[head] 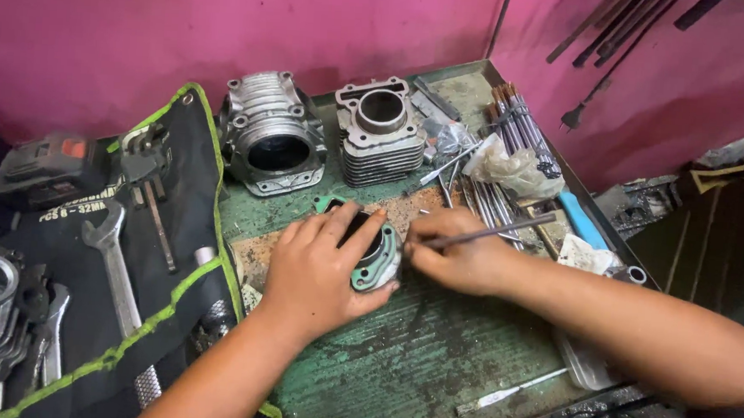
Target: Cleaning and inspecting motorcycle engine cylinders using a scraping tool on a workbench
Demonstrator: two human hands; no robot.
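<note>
My left hand [322, 270] lies over a small round engine part with a green gasket [375, 264] and presses it down on the worn green workbench [432, 356]. My right hand [459, 254] is closed around a thin metal rod-like tool [494, 231], whose tip meets the right edge of the part. The shaft of the tool slants up to the right. Most of the part is hidden under my left fingers.
Two finned engine cylinders [274, 132] [380, 131] stand at the back of the bench. Beside them lie a bundle of long rods [520, 132] and a crumpled plastic bag [510, 170]. A black tool roll [106, 254] with spanners lies left. A pink wall stands behind.
</note>
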